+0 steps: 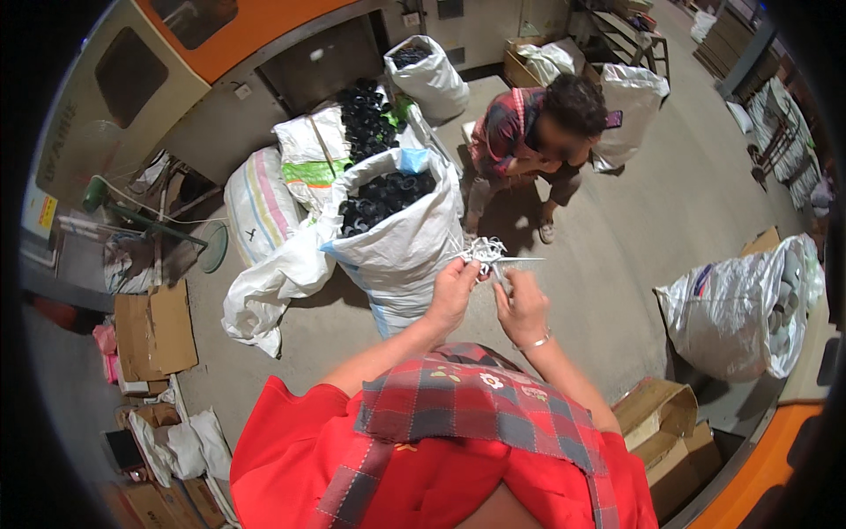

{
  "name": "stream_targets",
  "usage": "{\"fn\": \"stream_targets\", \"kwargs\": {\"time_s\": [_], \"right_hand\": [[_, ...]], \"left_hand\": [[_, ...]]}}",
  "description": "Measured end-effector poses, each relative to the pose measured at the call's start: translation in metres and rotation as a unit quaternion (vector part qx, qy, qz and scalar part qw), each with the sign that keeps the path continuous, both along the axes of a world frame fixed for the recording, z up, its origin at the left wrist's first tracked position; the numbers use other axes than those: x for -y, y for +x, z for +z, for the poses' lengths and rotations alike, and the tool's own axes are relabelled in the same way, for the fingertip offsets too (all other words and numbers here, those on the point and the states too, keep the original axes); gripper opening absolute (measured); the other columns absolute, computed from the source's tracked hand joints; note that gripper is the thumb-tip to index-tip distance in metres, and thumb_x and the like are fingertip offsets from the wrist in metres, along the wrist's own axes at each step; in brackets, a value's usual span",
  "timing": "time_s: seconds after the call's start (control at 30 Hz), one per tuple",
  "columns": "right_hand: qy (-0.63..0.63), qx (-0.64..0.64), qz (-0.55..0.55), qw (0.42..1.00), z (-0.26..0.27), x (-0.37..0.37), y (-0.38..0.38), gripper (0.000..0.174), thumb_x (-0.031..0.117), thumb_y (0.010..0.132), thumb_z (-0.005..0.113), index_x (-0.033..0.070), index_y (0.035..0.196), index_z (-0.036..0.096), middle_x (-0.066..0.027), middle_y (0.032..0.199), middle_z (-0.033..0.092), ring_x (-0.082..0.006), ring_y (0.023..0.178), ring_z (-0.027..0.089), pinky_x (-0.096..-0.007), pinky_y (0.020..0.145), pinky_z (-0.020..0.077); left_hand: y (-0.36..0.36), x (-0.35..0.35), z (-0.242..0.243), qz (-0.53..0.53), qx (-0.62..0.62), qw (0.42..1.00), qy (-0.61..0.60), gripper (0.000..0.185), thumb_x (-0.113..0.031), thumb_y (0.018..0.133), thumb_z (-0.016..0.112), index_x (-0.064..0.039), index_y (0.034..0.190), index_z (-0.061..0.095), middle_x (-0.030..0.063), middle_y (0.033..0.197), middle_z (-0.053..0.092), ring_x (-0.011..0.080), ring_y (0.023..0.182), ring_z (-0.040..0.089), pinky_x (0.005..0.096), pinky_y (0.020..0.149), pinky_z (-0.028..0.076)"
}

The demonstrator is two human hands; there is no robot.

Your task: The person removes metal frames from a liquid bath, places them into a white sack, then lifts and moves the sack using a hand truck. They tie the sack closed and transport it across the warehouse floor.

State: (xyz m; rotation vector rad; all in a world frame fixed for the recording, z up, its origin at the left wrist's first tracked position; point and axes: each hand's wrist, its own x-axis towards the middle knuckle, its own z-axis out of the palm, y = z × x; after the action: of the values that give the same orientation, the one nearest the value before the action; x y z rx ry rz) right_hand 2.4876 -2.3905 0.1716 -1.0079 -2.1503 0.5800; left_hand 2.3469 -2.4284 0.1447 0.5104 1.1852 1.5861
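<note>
My left hand pinches a tangled bunch of thin white strips, probably plastic, in front of my body. From the bunch a thin straight pale piece sticks out to the right. Just right of it, my right hand has its fingers drawn together around a small grey piece, too small to name. Beyond my left hand stands a large white woven sack, its mouth wide and full of black ring-like plastic parts.
A person sits hunched beyond my hands. More black parts and a filled sack stand behind. A silver sack of grey parts is at right, a green floor stand at left. Cardboard boxes lie lower right.
</note>
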Motion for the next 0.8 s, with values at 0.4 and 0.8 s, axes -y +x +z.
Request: {"fn": "stream_targets", "kwargs": {"time_s": [0.4, 0.8], "right_hand": [[-0.076, 0.006, 0.029, 0.997, 0.001, -0.006, 0.04, 0.054, 0.009, 0.077, 0.063, -0.002, 0.125, 0.044, -0.0122, 0.066, 0.059, -0.0274, 0.051, 0.057, -0.0357, 0.05, 0.047], [-0.321, -0.219, -0.1, 0.916, -0.02, -0.015, 0.039, 0.04, 0.005, 0.086, 0.052, -0.004, 0.125, 0.048, -0.0013, 0.072, 0.056, -0.0065, 0.056, 0.05, -0.0212, 0.048, 0.0415]], "left_hand": [[0.036, -0.015, 0.028, -0.081, 0.052, 0.995, -0.004, 0.02, -0.018, 0.092, 0.052, 0.0, 0.098, 0.06, 0.0027, 0.089, 0.063, 0.0092, 0.079, 0.057, 0.0241, 0.074, 0.046], [0.057, 0.001, 0.017, -0.071, -0.072, 0.991, -0.085, 0.026, -0.015, 0.089, 0.059, 0.002, 0.108, 0.063, 0.0058, 0.104, 0.063, 0.0083, 0.089, 0.056, 0.0228, 0.08, 0.043]]}}
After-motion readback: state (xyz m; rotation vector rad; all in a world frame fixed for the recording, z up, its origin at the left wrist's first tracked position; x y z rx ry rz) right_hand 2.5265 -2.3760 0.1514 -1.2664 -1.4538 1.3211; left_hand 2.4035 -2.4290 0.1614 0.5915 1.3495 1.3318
